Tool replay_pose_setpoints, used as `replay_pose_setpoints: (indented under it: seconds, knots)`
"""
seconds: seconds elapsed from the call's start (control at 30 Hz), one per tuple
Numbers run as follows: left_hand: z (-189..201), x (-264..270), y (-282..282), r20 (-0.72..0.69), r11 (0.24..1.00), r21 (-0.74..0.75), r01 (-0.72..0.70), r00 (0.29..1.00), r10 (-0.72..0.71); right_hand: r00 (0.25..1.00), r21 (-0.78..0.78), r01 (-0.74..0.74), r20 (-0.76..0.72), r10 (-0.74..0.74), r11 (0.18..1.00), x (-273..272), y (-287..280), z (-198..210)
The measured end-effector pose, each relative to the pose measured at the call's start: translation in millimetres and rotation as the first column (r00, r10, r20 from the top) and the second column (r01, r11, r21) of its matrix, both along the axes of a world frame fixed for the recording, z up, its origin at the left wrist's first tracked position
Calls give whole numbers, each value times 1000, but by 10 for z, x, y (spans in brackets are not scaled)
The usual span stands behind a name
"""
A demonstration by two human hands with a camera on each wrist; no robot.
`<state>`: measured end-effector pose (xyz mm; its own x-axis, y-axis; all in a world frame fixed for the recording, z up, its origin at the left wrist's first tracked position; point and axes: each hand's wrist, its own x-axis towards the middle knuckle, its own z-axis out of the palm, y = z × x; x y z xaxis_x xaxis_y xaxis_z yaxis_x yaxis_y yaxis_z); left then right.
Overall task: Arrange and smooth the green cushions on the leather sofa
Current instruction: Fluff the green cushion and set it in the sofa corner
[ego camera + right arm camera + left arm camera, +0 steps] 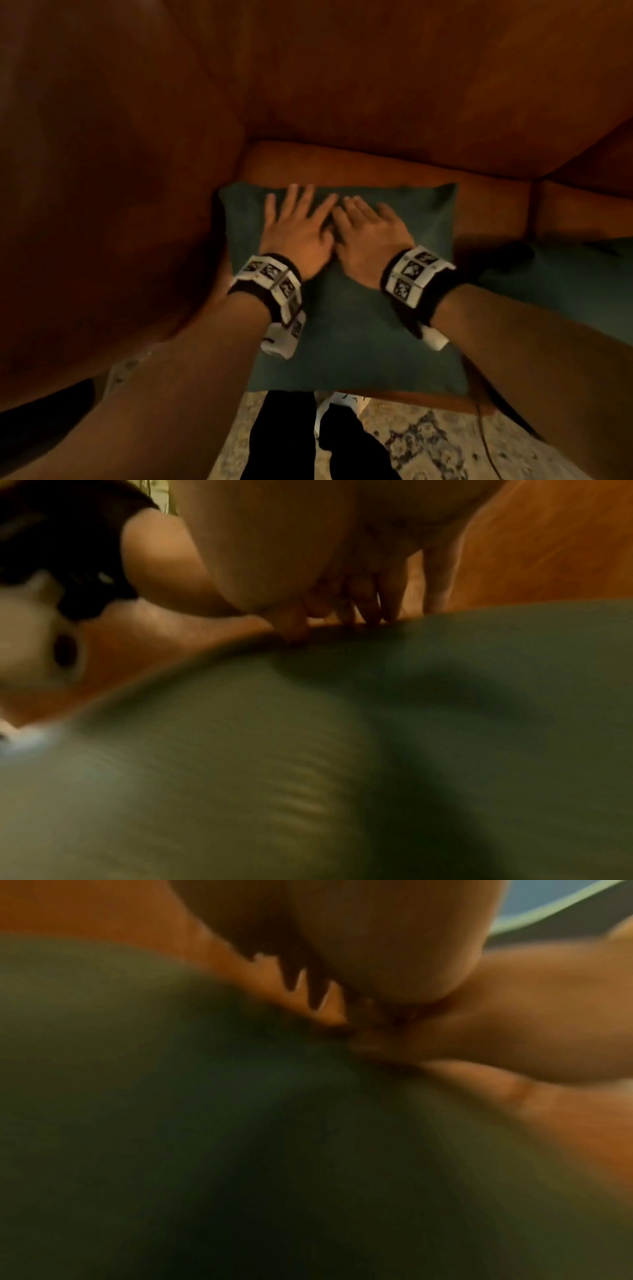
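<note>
A dark green cushion [346, 329] lies flat on the seat of the brown leather sofa [376, 161], in the corner by the left armrest. My left hand [301, 219] and right hand [363, 222] press side by side on the cushion's far half, palms down, fingers straight and spread. In the left wrist view the left hand [377, 969] sits on blurred green fabric [171, 1096] with the right hand touching it. In the right wrist view the right hand [335, 561] rests its fingers on the cushion [342, 737].
A second green cushion [561, 277] lies on the seat to the right. The tall left armrest [102, 205] and the backrest [411, 68] enclose the corner. A patterned rug [428, 442] and my legs [284, 435] show below the seat's front edge.
</note>
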<state>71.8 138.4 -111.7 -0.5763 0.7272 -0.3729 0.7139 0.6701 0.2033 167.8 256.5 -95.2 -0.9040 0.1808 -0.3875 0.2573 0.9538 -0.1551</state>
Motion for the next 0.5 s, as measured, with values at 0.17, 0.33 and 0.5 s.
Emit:
replay_pose_setpoints:
  seconds: [0.17, 0.33, 0.5]
  knots:
    - [-265, -859, -533, 101, 863, -326, -385, 894, 437, 901, 159, 361, 196, -388, 919, 371, 1069, -44]
    - [-219, -606, 32, 85, 980, 94, 172, 980, -180, 988, -1, 123, 98, -122, 992, -191, 674, 13]
    - [-482, -997, -132, 206, 970, -242, -41, 974, 92, 945, 15, 115, 308, -114, 993, -185, 919, -242]
